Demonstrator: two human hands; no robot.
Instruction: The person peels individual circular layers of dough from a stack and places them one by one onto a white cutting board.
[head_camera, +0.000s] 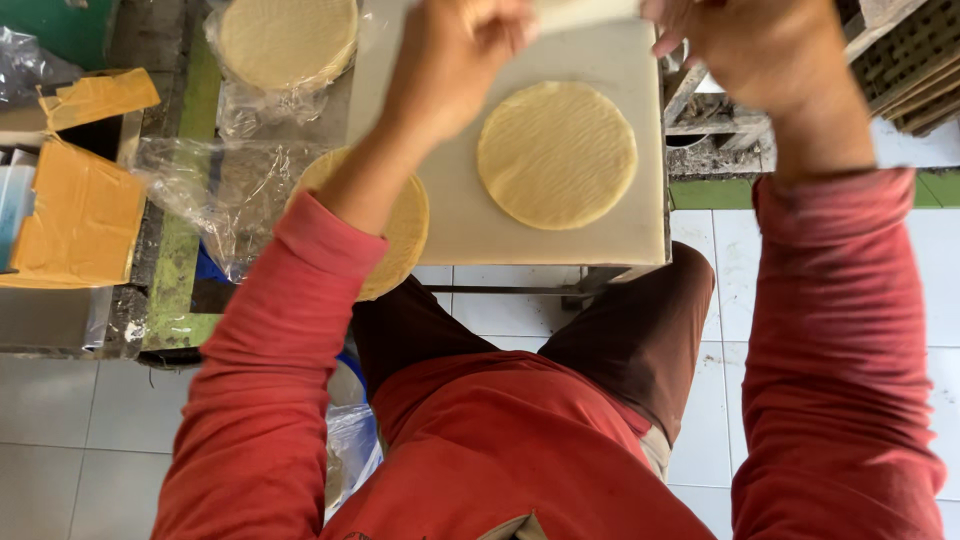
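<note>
A round pale-yellow flat wrapper (556, 153) lies on a white cutting board (500, 235) in front of me. My left hand (455, 55) and my right hand (745, 40) are raised above the board's far end, both closed on a pale sheet (585, 12) stretched between them at the top edge of the view. A second stack of round wrappers (405, 235) sits at the board's left edge, partly hidden by my left forearm.
A third stack of wrappers (288, 40) lies on clear plastic (215, 190) at the top left. Orange-taped boxes (80, 215) stand at the far left. Wooden slats (910, 70) are at the top right. White floor tiles lie below.
</note>
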